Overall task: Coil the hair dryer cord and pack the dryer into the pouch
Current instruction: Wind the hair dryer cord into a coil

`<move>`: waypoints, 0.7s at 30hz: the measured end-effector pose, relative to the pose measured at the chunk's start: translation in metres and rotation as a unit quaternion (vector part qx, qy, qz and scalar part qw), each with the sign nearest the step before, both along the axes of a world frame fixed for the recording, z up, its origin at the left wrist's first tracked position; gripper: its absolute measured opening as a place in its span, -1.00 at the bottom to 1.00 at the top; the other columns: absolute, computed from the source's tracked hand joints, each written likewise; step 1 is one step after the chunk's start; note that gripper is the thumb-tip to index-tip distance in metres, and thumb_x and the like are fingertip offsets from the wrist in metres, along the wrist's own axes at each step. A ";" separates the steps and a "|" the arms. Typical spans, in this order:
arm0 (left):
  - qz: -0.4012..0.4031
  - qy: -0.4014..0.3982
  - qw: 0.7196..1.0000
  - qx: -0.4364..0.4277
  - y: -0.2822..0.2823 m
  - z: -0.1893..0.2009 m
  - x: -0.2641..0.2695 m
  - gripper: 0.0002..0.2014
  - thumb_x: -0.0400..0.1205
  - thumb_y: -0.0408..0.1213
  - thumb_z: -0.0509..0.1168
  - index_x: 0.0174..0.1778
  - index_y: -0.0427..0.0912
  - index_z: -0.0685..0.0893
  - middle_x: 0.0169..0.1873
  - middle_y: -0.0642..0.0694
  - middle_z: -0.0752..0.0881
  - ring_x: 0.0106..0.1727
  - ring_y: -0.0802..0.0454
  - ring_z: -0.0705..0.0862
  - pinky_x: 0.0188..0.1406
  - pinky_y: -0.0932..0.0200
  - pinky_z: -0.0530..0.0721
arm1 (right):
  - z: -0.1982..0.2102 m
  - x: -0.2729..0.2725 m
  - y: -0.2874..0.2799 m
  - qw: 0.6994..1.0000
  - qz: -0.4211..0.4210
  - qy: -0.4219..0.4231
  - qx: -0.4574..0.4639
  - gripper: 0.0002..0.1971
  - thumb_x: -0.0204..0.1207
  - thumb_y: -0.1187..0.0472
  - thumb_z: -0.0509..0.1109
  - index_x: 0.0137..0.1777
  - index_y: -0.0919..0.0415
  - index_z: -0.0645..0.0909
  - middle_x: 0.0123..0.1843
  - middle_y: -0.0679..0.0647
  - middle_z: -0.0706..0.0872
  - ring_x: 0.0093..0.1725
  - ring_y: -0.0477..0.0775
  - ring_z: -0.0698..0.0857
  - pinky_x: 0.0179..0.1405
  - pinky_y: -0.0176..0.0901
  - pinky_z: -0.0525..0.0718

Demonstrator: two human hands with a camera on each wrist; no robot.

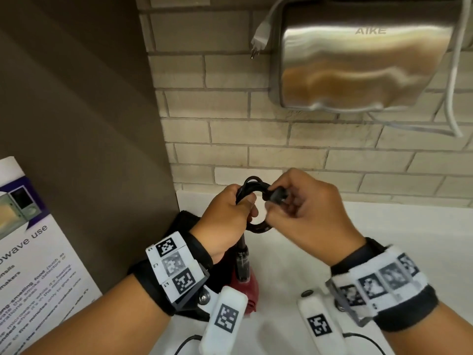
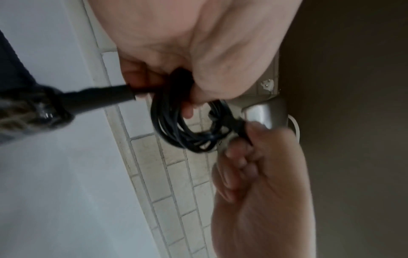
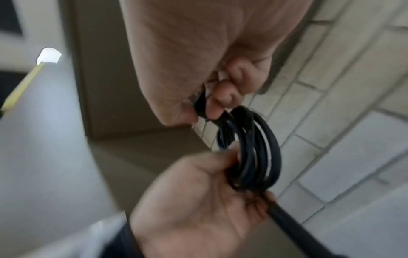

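The black cord (image 1: 256,185) is wound into a small coil held up over the white counter (image 1: 371,234). My left hand (image 1: 243,206) grips the coil's left side. My right hand (image 1: 276,201) pinches the cord's plug end (image 1: 277,194) against the coil's right side. Below the left hand hangs the hair dryer (image 1: 245,285), with a black handle and a red body. A black pouch (image 1: 183,220) lies behind my left wrist, mostly hidden. The left wrist view shows the coil (image 2: 176,125) and dryer handle (image 2: 26,111). The right wrist view shows the coil (image 3: 253,157) and the pinched plug (image 3: 202,106).
A steel wall hand dryer (image 1: 358,60) hangs on the brick wall at the upper right, with a white plug (image 1: 259,39) dangling beside it. A brown partition (image 1: 89,124) closes off the left. A printed microwave notice (image 1: 38,252) sits at the lower left.
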State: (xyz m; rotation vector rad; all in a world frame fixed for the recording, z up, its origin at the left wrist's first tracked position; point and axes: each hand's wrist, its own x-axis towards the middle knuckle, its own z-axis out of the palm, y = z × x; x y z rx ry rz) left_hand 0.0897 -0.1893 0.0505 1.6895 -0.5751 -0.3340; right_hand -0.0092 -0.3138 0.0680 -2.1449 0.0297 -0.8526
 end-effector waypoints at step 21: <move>-0.012 -0.134 0.988 0.082 -0.010 0.006 -0.001 -0.83 0.76 -0.16 0.13 0.08 -0.18 0.53 -0.30 -0.08 0.53 -0.27 -0.02 0.50 -0.25 0.02 0.50 | -0.010 -0.011 -0.011 0.955 0.071 0.082 0.275 -0.71 0.59 0.17 0.46 -0.14 0.33 0.42 -0.42 0.22 0.65 -0.53 0.13 0.42 -0.60 -0.18 0.33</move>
